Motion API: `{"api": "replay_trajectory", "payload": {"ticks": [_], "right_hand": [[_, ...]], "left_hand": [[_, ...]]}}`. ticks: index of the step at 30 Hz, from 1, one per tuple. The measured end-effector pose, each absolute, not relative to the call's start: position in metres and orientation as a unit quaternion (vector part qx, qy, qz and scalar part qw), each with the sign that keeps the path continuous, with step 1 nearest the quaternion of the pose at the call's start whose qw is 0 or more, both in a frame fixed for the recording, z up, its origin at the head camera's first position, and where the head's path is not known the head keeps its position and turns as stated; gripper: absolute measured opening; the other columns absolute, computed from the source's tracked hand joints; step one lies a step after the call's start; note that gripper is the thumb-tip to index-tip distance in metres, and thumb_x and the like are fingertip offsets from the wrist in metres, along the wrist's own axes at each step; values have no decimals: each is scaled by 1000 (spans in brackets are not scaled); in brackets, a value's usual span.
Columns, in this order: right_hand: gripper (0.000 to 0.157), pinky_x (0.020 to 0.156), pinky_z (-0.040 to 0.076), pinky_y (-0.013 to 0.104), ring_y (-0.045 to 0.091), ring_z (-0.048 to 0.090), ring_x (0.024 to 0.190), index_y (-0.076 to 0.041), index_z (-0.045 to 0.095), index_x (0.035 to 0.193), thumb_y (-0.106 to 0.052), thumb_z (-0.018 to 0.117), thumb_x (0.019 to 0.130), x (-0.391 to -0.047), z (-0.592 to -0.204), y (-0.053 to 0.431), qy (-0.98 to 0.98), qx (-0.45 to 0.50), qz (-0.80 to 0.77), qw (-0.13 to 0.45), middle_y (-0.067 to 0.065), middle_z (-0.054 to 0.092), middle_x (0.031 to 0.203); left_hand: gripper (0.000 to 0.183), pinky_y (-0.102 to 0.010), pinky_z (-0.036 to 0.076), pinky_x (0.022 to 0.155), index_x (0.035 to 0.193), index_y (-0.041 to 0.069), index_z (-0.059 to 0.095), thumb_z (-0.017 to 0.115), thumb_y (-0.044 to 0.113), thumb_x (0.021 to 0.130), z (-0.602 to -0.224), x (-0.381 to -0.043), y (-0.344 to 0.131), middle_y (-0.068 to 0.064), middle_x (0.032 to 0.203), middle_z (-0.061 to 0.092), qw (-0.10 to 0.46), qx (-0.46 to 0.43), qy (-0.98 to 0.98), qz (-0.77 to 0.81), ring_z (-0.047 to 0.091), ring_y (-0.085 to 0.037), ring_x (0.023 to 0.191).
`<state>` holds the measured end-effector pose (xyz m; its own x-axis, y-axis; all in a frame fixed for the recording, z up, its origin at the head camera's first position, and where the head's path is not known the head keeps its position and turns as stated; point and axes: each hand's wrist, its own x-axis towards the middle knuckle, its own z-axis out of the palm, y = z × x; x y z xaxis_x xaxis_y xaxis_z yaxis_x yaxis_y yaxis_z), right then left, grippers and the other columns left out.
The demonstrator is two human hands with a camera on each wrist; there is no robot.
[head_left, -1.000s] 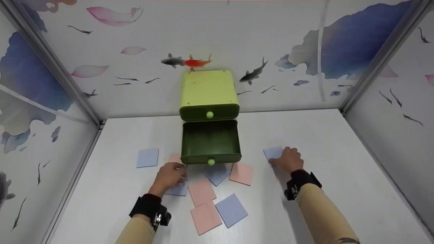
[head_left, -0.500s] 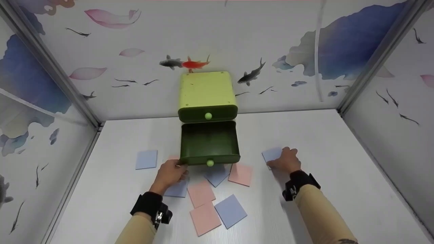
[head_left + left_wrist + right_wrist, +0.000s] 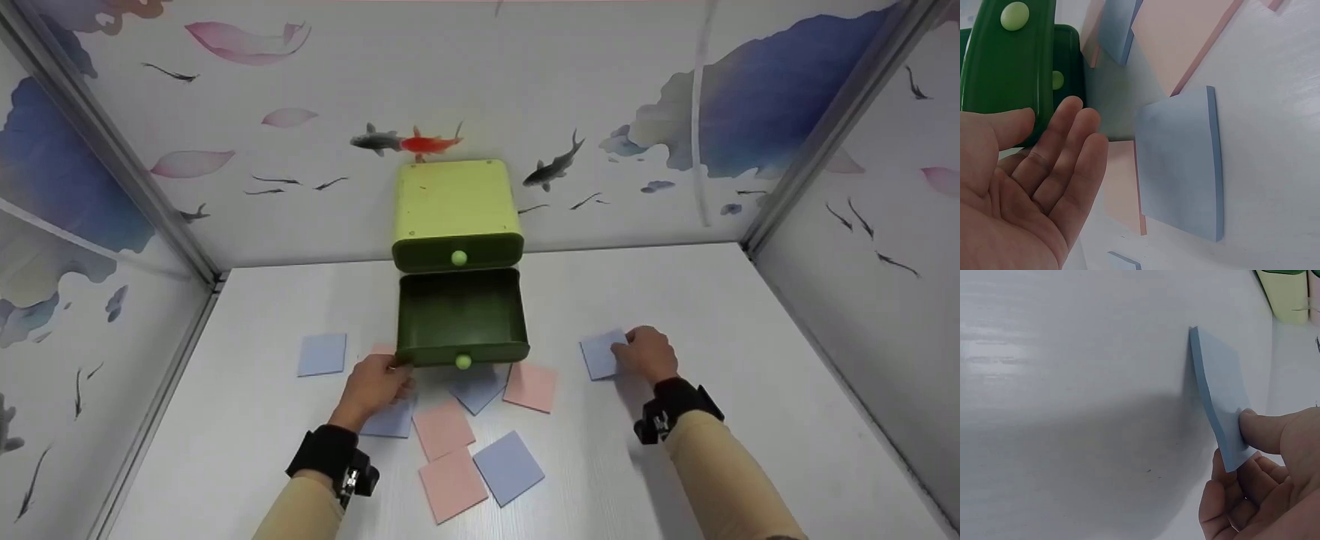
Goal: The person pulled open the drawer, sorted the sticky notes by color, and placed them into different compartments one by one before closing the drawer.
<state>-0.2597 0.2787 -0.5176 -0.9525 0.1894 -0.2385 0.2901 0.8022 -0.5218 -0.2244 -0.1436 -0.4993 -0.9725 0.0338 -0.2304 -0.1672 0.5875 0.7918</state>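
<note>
Pad in right hand, left pinching drawer

I've got L hand at front-L corner of drawer, thumb gripping its edge, other fingers loosely bent; R hand pinching, well R of drawer.

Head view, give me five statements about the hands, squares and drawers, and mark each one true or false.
1. The right hand holds a blue square. True.
2. The left hand is at a front corner of the lower drawer. True.
3. The lower drawer is shut. False; it is pulled out.
4. The upper drawer is shut. True.
5. Every square is blue. False; there are pink squares too.
</note>
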Motion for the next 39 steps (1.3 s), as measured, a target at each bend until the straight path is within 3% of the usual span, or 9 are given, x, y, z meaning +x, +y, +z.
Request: {"api": "replay_trajectory", "payload": {"ticks": [5,16,27,39], "right_hand": [[51,96,46,54,46,54,118,13,52,129,-25,55,94,-259,-512,283,938,116,-310,106,33,54,130],[50,88,50,48,43,57,113,13,53,129,-24,54,95,-258,-510,288,935,113,-318,110,33,54,130],[49,96,46,52,44,53,120,12,53,130,-23,52,96,-261,-501,287,939,107,-312,96,32,52,134],[50,86,52,40,37,61,112,8,51,133,-25,54,97,-272,-463,269,927,91,-356,81,30,56,131]], "left_hand": [[32,-28,52,62,114,-2,66,54,23,98,-500,-224,-144,-7,87,74,108,-34,889,443,70,-22,77],[29,-25,48,59,111,-3,67,54,20,98,-501,-222,-144,-10,86,73,103,-28,885,454,69,-23,75],[28,-26,49,59,111,-2,67,54,19,97,-496,-223,-143,-9,87,73,110,-34,884,453,69,-22,75],[29,-31,54,64,114,-3,65,53,18,98,-495,-222,-143,-10,88,74,111,-27,884,454,71,-22,76]]}}
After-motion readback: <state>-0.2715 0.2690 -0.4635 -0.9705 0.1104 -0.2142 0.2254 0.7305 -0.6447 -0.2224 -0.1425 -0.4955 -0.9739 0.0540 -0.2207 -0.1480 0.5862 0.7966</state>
